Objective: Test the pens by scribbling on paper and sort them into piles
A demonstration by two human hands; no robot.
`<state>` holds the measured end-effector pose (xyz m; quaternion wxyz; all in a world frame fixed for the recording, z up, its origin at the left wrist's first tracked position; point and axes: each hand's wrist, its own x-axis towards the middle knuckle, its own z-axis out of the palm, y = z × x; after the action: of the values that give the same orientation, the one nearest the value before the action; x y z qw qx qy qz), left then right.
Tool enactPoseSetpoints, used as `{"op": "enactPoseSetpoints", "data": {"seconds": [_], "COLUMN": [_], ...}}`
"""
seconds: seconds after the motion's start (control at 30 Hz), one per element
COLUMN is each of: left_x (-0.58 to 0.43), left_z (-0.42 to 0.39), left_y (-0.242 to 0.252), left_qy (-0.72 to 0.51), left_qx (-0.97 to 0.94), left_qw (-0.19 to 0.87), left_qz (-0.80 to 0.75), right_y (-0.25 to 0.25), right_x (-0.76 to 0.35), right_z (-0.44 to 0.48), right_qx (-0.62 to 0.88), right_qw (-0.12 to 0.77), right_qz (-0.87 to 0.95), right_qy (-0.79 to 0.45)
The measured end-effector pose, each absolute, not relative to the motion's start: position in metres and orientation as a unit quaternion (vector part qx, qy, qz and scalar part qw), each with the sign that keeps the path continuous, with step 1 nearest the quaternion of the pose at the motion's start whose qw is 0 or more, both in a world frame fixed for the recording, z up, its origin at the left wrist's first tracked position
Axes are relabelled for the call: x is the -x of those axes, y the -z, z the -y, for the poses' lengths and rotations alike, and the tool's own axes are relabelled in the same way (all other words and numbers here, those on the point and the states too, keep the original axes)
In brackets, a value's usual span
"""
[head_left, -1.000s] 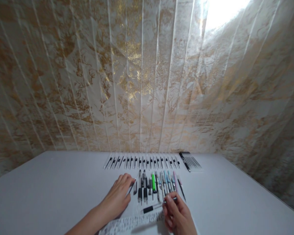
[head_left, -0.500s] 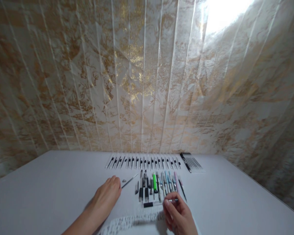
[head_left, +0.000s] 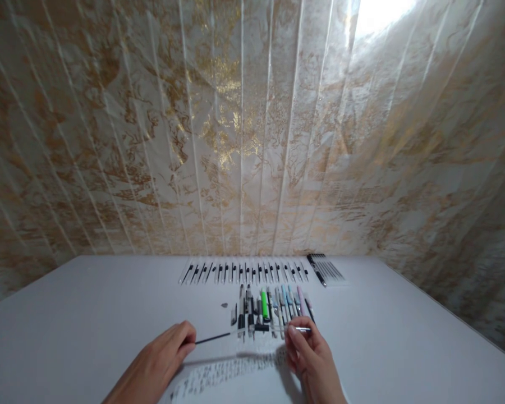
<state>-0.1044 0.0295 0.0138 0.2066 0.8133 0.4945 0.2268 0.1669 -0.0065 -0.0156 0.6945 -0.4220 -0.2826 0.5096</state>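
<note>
Our left hand (head_left: 166, 350) pinches a refill (head_left: 212, 338), now swung round toward the pen (head_left: 261, 327) our right hand (head_left: 311, 353) still grasps.

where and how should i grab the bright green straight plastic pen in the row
Probably pinch the bright green straight plastic pen across its far end, coming down from above. It lies pointing away, with slim pens close on both sides, and the black-gripped clear plastic pen in the right hand crowds its near end.
</note>
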Motion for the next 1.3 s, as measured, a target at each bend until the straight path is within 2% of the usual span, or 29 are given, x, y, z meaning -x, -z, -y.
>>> {"op": "enactPoseSetpoints", "data": {"seconds": [0.47,0.8,1.1,1.3], "left_x": [0.111,0.115,0.114,0.112], "left_z": [-0.035,-0.040,-0.036,-0.036], "left_y": [0.002,0.001,-0.010,-0.011], "left_qy": [-0.289,-0.300,-0.304,-0.317], "left_qx": [-0.839,-0.852,-0.867,-0.868], "left_qw": [0.172,0.182,0.131,0.138], "left_qz": [-0.427,-0.389,-0.372,-0.356], "right_y": [0.026,0.025,0.029,0.021], "right_x": [-0.173,-0.173,-0.175,-0.175], "right_z": [0.002,0.004,0.003,0.004], "right_qx": [0.419,0.406,0.421,0.416], "right_qw": [0.678,0.665,0.671,0.664], "right_qz": [0.275,0.272,0.286,0.270], "right_qy": [-0.538,-0.565,-0.539,-0.560]}}
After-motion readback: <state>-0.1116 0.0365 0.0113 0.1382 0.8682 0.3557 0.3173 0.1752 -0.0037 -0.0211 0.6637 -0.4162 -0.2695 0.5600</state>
